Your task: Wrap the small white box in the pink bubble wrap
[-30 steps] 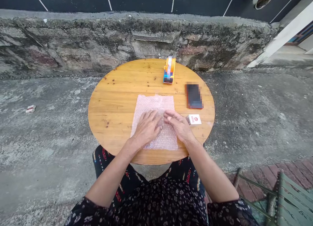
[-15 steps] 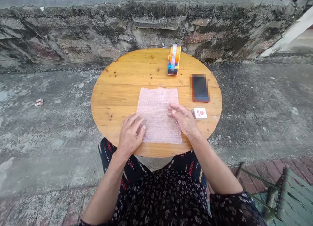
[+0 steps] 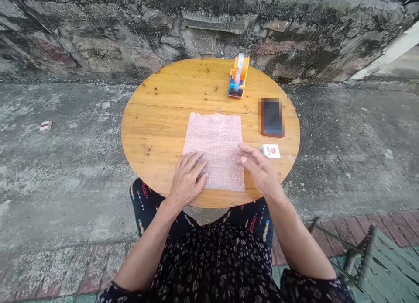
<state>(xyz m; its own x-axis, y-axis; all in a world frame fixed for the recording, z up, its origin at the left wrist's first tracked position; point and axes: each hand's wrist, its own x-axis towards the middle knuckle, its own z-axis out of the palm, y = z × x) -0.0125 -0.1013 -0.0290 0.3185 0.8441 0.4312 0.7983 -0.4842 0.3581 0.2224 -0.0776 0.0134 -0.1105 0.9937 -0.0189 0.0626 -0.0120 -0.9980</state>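
Observation:
A pink sheet of bubble wrap point(image 3: 216, 143) lies flat on a round wooden table point(image 3: 157, 119). My left hand point(image 3: 187, 179) rests open on the sheet's near left corner, fingers spread flat. At the sheet's right edge my right hand point(image 3: 260, 168) is open, fingers stretched toward the sheet, holding nothing. A small white box with a red mark point(image 3: 271, 151) lies just beyond my right hand. A dark phone point(image 3: 271, 117) lies further back on the right. An orange tape dispenser point(image 3: 238, 76) stands at the table's far edge.
A rough stone wall point(image 3: 131, 28) runs behind the table. Grey concrete ground surrounds it, with a small piece of litter point(image 3: 46, 125) to the left. A green slatted chair point(image 3: 376, 259) stands at the lower right, on brick paving.
My right hand has slid from the sheet's middle to its right edge. My left hand went to the near left corner and stays there. The view has tilted downward.

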